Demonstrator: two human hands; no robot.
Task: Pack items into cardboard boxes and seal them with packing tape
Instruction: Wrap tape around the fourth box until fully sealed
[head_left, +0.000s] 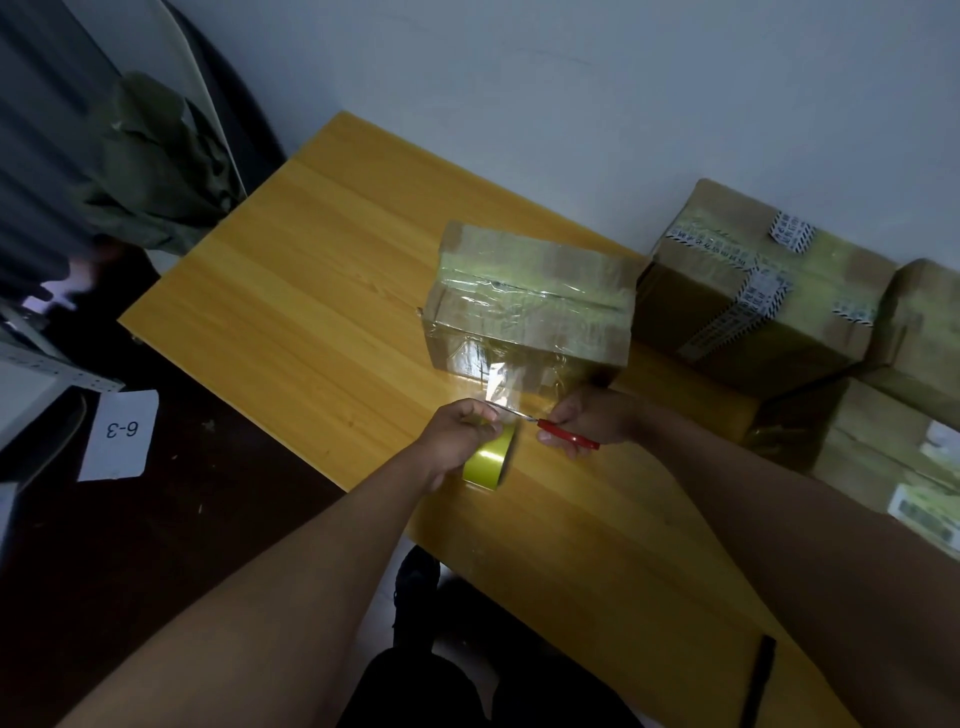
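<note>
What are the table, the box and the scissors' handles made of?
Table: looks like wood, with yellow planks, grain lines and a smooth sheen.
Box: brown cardboard, wrapped in shiny, wrinkled clear tape.
Scissors' handles: probably plastic, being glossy and red; the blades look like metal.

A white card (120, 435) reads "6-3"; box labels (756, 296) seem illegibly small.

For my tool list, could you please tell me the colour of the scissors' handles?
Red, on the scissors, seen in the head view.

Dim, uneven lighting; glare on the stretched tape strip (496, 387) and wooden table (311, 270). Left edge dark and blurred; wide-angle distortion bends the edges.
</note>
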